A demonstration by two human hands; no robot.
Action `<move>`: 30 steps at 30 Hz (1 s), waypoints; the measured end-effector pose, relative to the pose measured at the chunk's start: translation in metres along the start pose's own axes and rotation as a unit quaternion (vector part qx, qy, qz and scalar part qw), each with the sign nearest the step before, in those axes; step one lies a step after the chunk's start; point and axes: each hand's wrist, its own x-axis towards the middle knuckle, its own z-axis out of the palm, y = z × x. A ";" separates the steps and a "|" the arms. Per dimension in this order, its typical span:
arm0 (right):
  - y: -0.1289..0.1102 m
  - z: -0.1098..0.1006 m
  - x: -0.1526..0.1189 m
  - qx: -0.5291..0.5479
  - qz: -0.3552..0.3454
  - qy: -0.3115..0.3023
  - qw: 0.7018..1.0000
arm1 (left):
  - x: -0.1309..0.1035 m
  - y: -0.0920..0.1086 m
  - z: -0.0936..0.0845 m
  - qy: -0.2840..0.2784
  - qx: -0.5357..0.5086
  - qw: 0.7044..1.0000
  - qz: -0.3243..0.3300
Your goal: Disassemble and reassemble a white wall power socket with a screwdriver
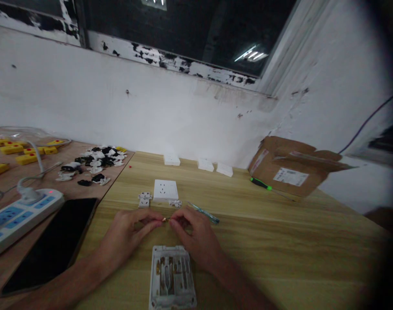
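Your left hand and right hand pinch a brass-coloured piece mid-frame, likely steadying it. The housing lies lower-centre (handy, presumably).

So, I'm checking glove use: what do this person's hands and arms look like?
The left hand and right hand are ungloved. No watch, bracelet or sleeve shows on the forearms, though the right one is dim and blurred toward the picture's edge.
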 end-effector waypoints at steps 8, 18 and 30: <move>-0.003 0.001 -0.001 -0.011 -0.010 0.001 1.000 | -0.003 0.000 -0.001 0.004 0.030 0.997 0.065; -0.005 0.001 -0.001 -0.042 -0.039 -0.009 0.998 | -0.003 0.005 -0.003 -0.016 0.061 0.992 0.109; -0.008 0.000 -0.004 -0.109 -0.104 -0.028 0.988 | -0.005 0.007 -0.003 -0.047 0.130 0.981 0.136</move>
